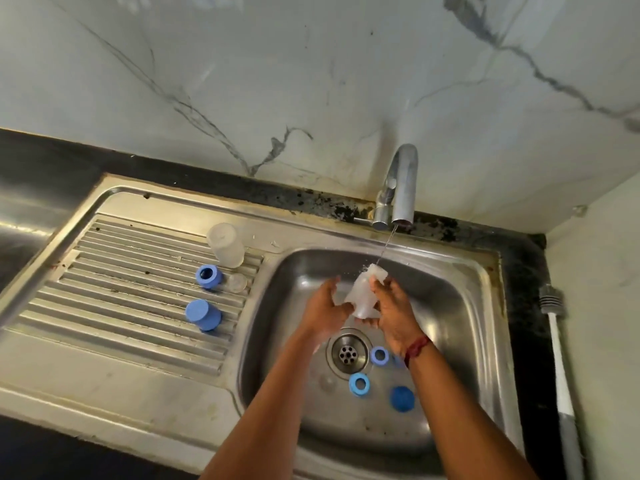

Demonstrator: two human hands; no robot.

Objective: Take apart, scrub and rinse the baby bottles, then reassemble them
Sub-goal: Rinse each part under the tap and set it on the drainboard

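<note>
Rinsing one bottle under the tap

Two arms reach up from the bottom edge into the sink (460,306). Nearest me on the sink floor lie a dark blue cap (401,398) and two blue rings (359,385), close by the drain (348,353).

Above the drain I hold the clear bottle (362,294) between both hands. The right hand (393,308) has its fingers curled round it. The left hand (327,306) lies against its other side with fingers mostly straight, though it is blurry. A thin water stream (386,245) from the tap (401,181) hits the bottle's top end and splashes.

Farther left, on the ribbed draining board (138,271), sit a light blue cap (203,315), a third ring (209,276), a small clear part (237,283) and a second bottle (225,244), mouth down.

What could go wrong, I think: the bottle is wet, and only one hand really grips it. It could slip and drop onto the parts below. The stream is thin, so soap may stay inside. Splashes could push the loose rings about.
</note>
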